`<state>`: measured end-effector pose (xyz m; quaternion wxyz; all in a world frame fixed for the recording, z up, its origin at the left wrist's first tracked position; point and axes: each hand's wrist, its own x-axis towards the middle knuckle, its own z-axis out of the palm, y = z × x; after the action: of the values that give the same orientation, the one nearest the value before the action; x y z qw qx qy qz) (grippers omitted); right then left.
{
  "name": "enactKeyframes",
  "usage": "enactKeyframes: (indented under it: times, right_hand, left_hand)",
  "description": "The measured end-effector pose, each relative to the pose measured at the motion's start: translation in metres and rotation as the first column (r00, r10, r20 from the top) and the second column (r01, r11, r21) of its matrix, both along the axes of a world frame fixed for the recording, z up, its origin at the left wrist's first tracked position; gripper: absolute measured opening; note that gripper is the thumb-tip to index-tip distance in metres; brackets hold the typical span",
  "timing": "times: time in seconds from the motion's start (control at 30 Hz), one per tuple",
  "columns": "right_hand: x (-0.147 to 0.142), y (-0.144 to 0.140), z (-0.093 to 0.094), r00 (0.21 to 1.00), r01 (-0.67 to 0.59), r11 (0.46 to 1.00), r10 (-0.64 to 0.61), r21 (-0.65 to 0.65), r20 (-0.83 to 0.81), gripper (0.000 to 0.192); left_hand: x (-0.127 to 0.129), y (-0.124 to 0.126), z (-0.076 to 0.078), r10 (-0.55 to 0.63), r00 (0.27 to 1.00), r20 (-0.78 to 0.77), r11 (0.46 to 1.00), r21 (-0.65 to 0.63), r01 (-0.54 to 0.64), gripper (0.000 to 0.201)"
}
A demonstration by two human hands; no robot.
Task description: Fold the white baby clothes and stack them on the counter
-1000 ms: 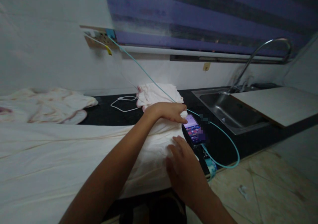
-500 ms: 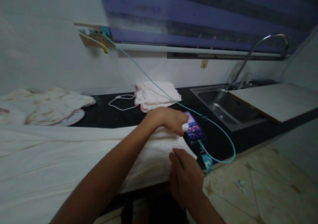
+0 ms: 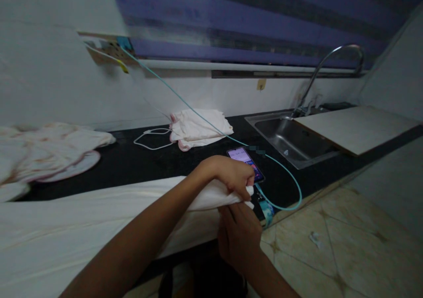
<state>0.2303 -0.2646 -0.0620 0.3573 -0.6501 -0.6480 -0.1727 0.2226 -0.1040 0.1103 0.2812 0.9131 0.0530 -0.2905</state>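
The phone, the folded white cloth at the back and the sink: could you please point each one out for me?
phone (image 3: 243, 156): head view, on the lit screen.
folded white cloth (image 3: 198, 126): head view, on its top layer.
sink (image 3: 287, 141): head view, on the bare steel basin floor.

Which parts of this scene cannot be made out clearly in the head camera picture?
- Right hand: its fingertips are hidden under the gathered edge of the large white cloth.
- Lit black smartphone: the screen content is too small and partly blurred; the left hand covers its lower end.
- Beige wall socket: motion blur hides its details.
- Crumpled cream cloth: cut off by the left edge.
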Motion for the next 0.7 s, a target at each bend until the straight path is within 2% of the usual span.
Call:
enactKeyframes:
  times: [0.17, 0.3, 0.4, 0.47, 0.6, 0.7]
  right_hand:
    - [-0.001, -0.002, 0.0, 1.0, 0.005, 0.999, -0.005, 0.031, 0.0, 0.031]
    - [-0.003, -0.003, -0.002, 0.997, 0.078, 0.981, -0.072, 0.178, -0.04, 0.024]
    - [-0.004, -0.004, -0.006, 0.991, 0.099, 0.949, -0.068, 0.299, -0.115, 0.02]
    - [-0.003, -0.006, -0.009, 0.984, 0.1, 0.93, -0.039, 0.353, -0.176, 0.019]
    - [-0.005, -0.011, -0.013, 0.949, 0.143, 0.918, -0.021, 0.371, -0.315, 0.025]
    - [-0.007, -0.014, -0.01, 0.934, 0.18, 0.918, -0.047, 0.353, -0.355, 0.027]
  left_hand:
    - [-0.001, 0.003, 0.001, 0.059, 0.998, 0.033, 0.997, -0.044, -0.058, 0.032]
    - [-0.003, 0.003, 0.004, 0.065, 0.997, 0.037, 0.995, -0.075, -0.062, 0.026]
    - [-0.001, 0.004, -0.001, 0.049, 0.999, 0.005, 0.994, -0.1, -0.048, 0.023]
    - [0.0, 0.007, -0.009, 0.074, 0.997, -0.032, 0.979, -0.187, -0.079, 0.03]
    - [-0.002, 0.014, -0.021, 0.097, 0.984, -0.149, 0.899, -0.412, -0.151, 0.055]
    - [-0.007, 0.018, -0.021, 0.085, 0.983, -0.162, 0.882, -0.447, -0.15, 0.053]
